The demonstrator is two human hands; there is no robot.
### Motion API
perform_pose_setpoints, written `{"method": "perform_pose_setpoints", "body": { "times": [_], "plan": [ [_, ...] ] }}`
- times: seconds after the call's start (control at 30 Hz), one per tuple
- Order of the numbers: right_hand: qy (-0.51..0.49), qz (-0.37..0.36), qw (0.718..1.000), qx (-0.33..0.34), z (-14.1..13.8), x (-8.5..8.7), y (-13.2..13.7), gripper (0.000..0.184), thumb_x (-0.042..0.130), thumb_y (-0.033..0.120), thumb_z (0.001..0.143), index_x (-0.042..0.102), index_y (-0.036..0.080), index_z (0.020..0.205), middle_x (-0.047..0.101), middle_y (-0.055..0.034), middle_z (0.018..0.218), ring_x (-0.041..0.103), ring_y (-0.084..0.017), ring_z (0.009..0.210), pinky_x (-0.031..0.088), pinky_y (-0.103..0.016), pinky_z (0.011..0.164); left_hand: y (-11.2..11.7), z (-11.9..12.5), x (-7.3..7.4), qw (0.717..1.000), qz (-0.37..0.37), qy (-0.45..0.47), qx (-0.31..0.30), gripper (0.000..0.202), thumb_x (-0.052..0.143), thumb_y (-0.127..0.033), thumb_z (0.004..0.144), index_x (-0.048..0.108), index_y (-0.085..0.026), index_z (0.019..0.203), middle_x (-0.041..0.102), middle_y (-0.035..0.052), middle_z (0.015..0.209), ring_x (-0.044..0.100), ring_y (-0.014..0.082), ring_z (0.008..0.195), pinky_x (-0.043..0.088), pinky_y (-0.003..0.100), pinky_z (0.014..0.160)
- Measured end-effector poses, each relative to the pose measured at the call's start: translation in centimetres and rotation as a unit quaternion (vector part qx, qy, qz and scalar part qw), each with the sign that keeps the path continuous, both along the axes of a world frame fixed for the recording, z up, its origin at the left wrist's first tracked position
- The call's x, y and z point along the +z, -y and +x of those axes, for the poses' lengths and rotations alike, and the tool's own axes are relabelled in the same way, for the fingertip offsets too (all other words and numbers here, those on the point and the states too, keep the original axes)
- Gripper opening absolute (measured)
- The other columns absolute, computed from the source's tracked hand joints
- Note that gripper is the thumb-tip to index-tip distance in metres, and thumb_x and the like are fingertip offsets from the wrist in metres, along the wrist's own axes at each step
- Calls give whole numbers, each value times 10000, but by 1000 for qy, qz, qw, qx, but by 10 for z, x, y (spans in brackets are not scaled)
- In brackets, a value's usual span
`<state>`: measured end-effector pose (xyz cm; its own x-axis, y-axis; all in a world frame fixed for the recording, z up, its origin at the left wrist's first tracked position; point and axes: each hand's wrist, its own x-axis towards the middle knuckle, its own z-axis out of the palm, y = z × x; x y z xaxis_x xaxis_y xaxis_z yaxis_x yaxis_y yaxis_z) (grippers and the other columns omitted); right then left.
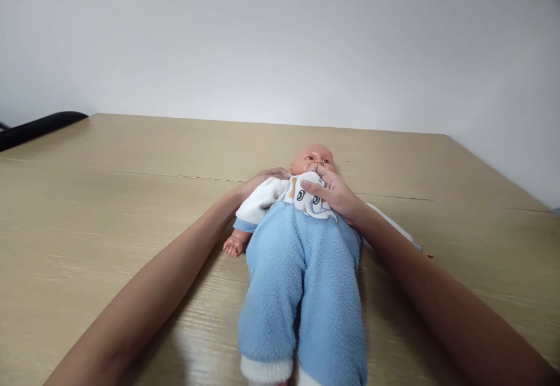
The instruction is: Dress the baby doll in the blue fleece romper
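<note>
A baby doll [280,258] lies on its back with its head away from me, dressed in a fleecy blue and white outfit with an elephant face on the chest. My left hand [265,181] is beside its shoulder, fingers stretched toward the neck and partly hidden behind the white sleeve [261,200]. Across the upper chest lies my right hand [335,190], thumb and fingers apart, the fingertips near the doll's chin. The doll's head [312,155] shows above my right fingers. My right forearm covers part of the doll's other arm.
The doll rests on a light wood-grain table [109,223] with a seam running across it. Behind stands a plain pale wall [280,42]. A black curved object [48,125] is at the table's far left edge.
</note>
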<state>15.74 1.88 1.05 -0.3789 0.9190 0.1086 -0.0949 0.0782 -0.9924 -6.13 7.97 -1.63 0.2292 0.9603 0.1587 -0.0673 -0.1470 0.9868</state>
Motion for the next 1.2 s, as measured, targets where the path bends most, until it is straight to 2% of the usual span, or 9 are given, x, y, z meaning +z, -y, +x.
{"method": "perform_pose_setpoints", "body": {
  "times": [0.1,0.2,0.37,0.5,0.67,0.77,0.9,1.07,1.2],
  "plan": [
    [-6,-6,1000,-17,-1,2,-1,449,920,535,849,579,268,970,633,40,850,595,-155,701,474,-280,634,-7,-10,4,992,-56,-14,-115,273,865,-414,892,763,-163,927,767,82,970,725,232,883,602,383,836],
    [7,5,999,-31,-1,4,-1,485,918,569,833,552,267,933,618,40,833,574,-155,687,460,-286,627,-12,-20,8,977,-98,-33,-184,348,903,-472,826,775,-182,971,747,73,975,691,218,835,553,337,746],
    [3,9,999,-40,0,6,-1,488,925,557,827,547,267,934,613,41,858,589,-155,726,480,-287,667,-11,-34,22,973,-84,-138,-166,472,878,-602,848,769,-192,1055,743,77,1034,675,220,882,523,295,708],
    [7,7,1000,-25,-1,13,-1,433,925,516,844,598,265,978,645,30,911,616,-165,787,485,-290,703,-4,-41,35,952,-68,-242,-175,549,852,-694,834,743,-189,1020,741,82,945,652,225,785,477,300,622],
    [122,23,992,-33,7,34,2,461,926,558,819,620,246,964,631,28,873,605,-186,818,467,-304,719,4,-49,50,897,-68,-408,-157,728,705,-845,869,699,-252,1292,796,59,1232,721,282,1096,549,323,856],
    [237,17,969,-73,25,43,6,458,837,646,879,661,226,922,681,0,897,617,-200,858,450,-314,750,3,-52,50,888,-26,-421,-185,690,643,-840,917,722,-279,1312,782,34,1343,707,285,1232,533,336,1001],
    [344,2,934,-94,57,41,13,512,695,745,950,729,234,955,752,-29,920,650,-230,874,449,-338,743,-1,-53,43,891,11,-410,-195,618,623,-786,960,722,-297,1326,770,16,1380,694,279,1279,511,341,1054],
    [456,84,878,-122,94,20,38,551,555,764,1021,766,255,1025,790,-54,980,688,-277,928,488,-413,839,-3,-52,37,897,45,-405,-171,556,643,-736,967,715,-295,1298,765,18,1361,701,270,1244,513,353,1039],
    [487,169,834,-200,135,-9,82,504,688,716,954,726,291,1221,778,-101,1224,683,-378,1187,517,-541,1043,3,-48,42,903,65,-414,-99,516,698,-665,945,681,-243,1242,748,72,1315,698,288,1197,536,396,1013]
  ]
}}
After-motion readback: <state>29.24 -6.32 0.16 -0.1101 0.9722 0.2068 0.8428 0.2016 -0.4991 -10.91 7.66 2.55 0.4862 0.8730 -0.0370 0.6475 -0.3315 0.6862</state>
